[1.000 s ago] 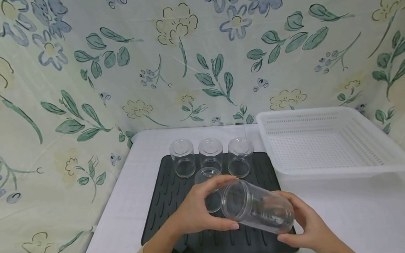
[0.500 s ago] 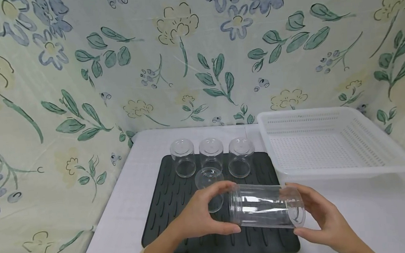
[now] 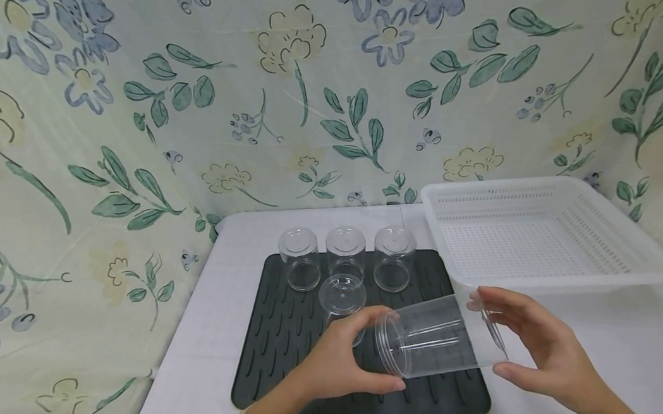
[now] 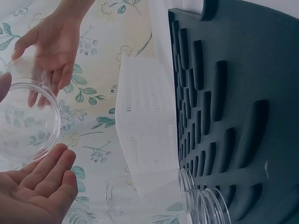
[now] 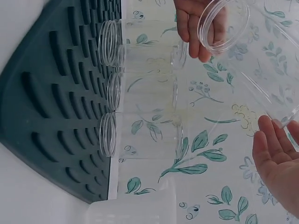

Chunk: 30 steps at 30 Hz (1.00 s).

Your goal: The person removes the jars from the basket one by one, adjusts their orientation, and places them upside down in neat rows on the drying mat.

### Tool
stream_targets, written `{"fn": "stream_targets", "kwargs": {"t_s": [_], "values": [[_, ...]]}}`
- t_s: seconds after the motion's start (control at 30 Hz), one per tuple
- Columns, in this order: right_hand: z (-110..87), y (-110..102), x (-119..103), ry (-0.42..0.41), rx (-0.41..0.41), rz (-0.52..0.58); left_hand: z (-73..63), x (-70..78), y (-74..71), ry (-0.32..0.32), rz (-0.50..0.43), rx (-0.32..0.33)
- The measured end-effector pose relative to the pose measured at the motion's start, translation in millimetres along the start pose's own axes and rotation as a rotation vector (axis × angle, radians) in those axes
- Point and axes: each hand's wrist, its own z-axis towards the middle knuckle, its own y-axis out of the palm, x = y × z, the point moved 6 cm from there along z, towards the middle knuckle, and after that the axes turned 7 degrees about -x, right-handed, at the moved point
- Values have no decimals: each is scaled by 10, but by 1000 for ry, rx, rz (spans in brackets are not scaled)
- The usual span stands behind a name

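Both hands hold a clear jar [image 3: 430, 337] lying nearly level above the near half of a dark ridged drying mat [image 3: 260, 338]. Its threaded mouth points left, between the thumb and fingers of the left hand [image 3: 341, 365]. At the base end, the fingertips and thumb of the right hand [image 3: 545, 346] span the bottom edge. The left wrist view looks through the round jar mouth [image 4: 57, 112]. In the right wrist view, the right fingers [image 5: 266, 140] touch the base corner. Another clear jar [image 3: 342, 293] stands upside down just behind the left hand, partly hidden.
Three more upturned jars stand in a row at the mat's back: left [image 3: 299, 259], middle [image 3: 345, 250] and right [image 3: 394, 257]. A white perforated basket [image 3: 547, 279] sits at the back right. Floral cloth [image 3: 302, 107] hangs behind the white table [image 3: 203, 341].
The held jar has turned from sloping down to the right to nearly level, its base end slightly raised. The right hand has moved right with the base; the left hand shifted slightly right.
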Motion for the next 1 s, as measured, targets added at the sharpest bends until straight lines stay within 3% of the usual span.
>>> {"fn": "stream_targets", "kwargs": {"t_s": [0.3,0.73,1.0], "values": [[160,57,-104,-25,8,-5,22,-65,126,-11,-14,-19],[398,222,-195,-127,-32,-4,93,-121,234,44,15,-80],[428,279,-157,-91,-31,-55,134,-155,276,76,19,-95]]}}
